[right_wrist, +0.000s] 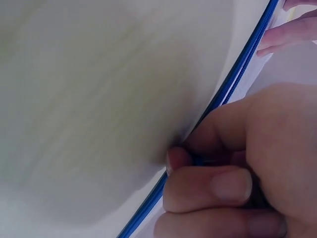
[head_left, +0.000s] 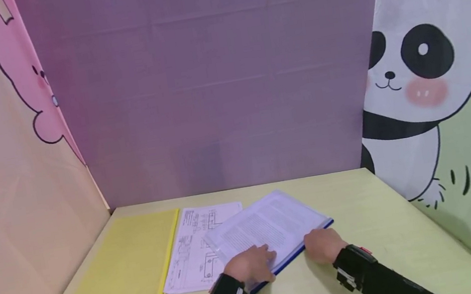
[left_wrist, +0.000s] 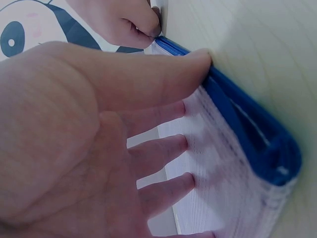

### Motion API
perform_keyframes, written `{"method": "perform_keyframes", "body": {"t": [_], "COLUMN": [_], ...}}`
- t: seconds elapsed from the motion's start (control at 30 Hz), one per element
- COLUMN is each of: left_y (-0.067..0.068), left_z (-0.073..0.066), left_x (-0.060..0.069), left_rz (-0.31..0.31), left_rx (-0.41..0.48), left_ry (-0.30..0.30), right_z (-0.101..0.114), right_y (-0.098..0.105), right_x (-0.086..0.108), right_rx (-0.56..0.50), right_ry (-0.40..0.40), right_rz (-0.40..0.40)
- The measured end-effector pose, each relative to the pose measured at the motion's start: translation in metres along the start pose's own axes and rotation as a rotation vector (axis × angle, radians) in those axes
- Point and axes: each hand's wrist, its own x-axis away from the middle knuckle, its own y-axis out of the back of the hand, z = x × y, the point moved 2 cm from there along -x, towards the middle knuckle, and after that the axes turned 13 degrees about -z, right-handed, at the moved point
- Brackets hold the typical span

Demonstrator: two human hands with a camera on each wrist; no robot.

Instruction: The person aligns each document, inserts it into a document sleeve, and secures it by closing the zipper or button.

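Observation:
A clear zip document pouch (head_left: 270, 223) with a blue zipper edge lies slantwise, with printed sheets inside. My left hand (head_left: 250, 264) rests spread on its near left part. In the left wrist view, the left thumb (left_wrist: 163, 74) presses the blue zipper (left_wrist: 247, 119) while the other fingertips touch the pouch's face. Farther right along that edge, my right hand (head_left: 323, 245) has its fingers curled at the zipper. The right wrist view shows a bit of blue, the zip pull (right_wrist: 198, 161), pinched between thumb and fingers, mostly hidden by them.
Left of the pouch lies a sheet with technical drawings (head_left: 199, 244), partly covered by it. A yellow zip folder (head_left: 116, 266) lies at the table's left, its dark-tipped pull near the front. Fabric screens enclose the light wooden table (head_left: 380, 257).

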Motion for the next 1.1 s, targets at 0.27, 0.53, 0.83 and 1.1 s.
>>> {"method": "perform_keyframes", "body": {"t": [0.27, 0.53, 0.83, 1.1], "left_y": [0.000, 0.001, 0.002, 0.000], "left_z": [0.000, 0.001, 0.000, 0.001], "left_x": [0.000, 0.000, 0.001, 0.001], "left_rz": [-0.001, -0.002, -0.011, -0.003], "left_rx": [-0.005, 0.010, 0.019, 0.025], "left_ry": [-0.005, 0.003, 0.006, 0.015], "right_z": [-0.003, -0.001, 0.007, 0.009], "right_y": [-0.003, -0.003, -0.001, -0.005], "right_x": [0.000, 0.001, 0.005, 0.005], "right_rx": [-0.030, -0.029, -0.016, -0.007], "right_ry": [-0.012, -0.005, 0.021, 0.030], "right_rz": [0.006, -0.005, -0.037, -0.044]}}
